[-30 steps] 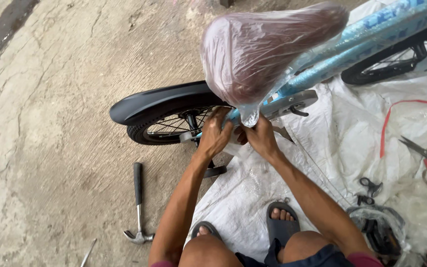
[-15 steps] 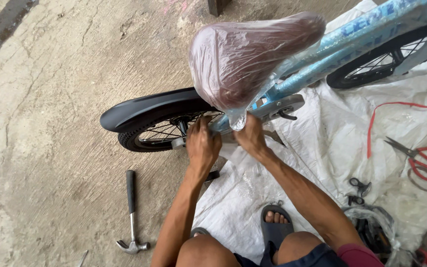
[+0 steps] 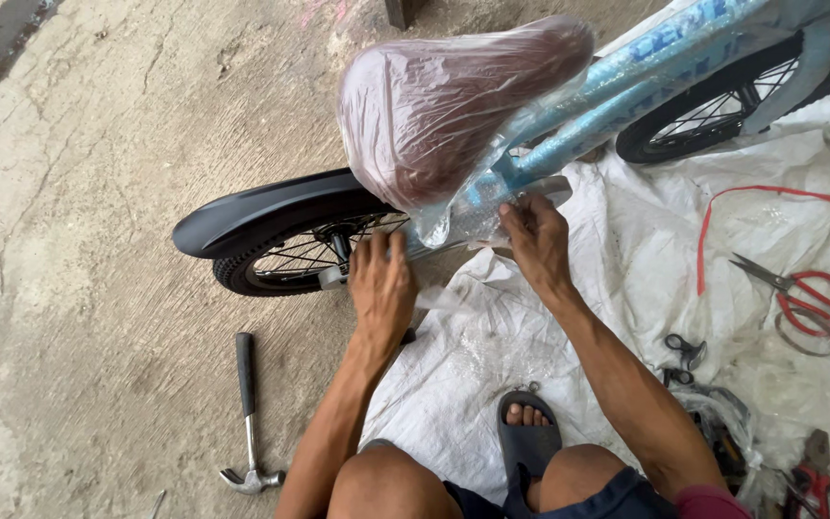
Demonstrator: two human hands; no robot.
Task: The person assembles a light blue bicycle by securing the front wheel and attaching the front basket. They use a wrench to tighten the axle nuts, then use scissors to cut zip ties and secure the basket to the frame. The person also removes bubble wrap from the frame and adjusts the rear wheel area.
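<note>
Left hand [image 3: 381, 288] presses on the light-blue metal bicycle frame [image 3: 626, 91], grip unclear. Right hand [image 3: 535, 240] pinches clear plastic wrap [image 3: 453, 221]. Above, the wrapped brown saddle [image 3: 444, 106] hides the seat post.

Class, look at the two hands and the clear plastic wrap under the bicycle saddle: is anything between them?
Nothing visible. The left hand and right hand both rest directly on the clear plastic wrap below the saddle.

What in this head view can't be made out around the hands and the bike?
- Left hand: fingertips hidden against the frame beside the rear wheel; grip unreadable.
- Right hand: fingertips buried in clear plastic wrap under the saddle; what they pinch is unclear.
- Front wheel: cut off by the top and right edges.
- Pliers: cut by the bottom edge.
- Hammer: fully visible.
</note>
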